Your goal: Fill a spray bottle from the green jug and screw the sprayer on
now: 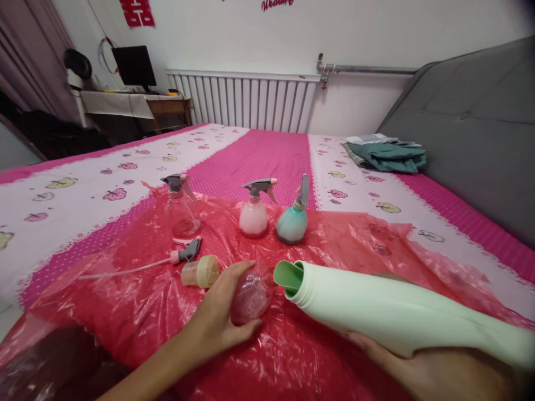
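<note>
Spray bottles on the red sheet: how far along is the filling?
Done: the pink bottle and the teal bottle, both capped, look full. In hand: the left hand steadies an open clear bottle while the right hand tilts the green jug toward its mouth; no pouring shows yet. Left: a loose sprayer head lies beside it, and the capped clear bottle behind looks nearly empty.

Glossy crinkled plastic sheet (137, 312), matt jug (401, 317)
</note>
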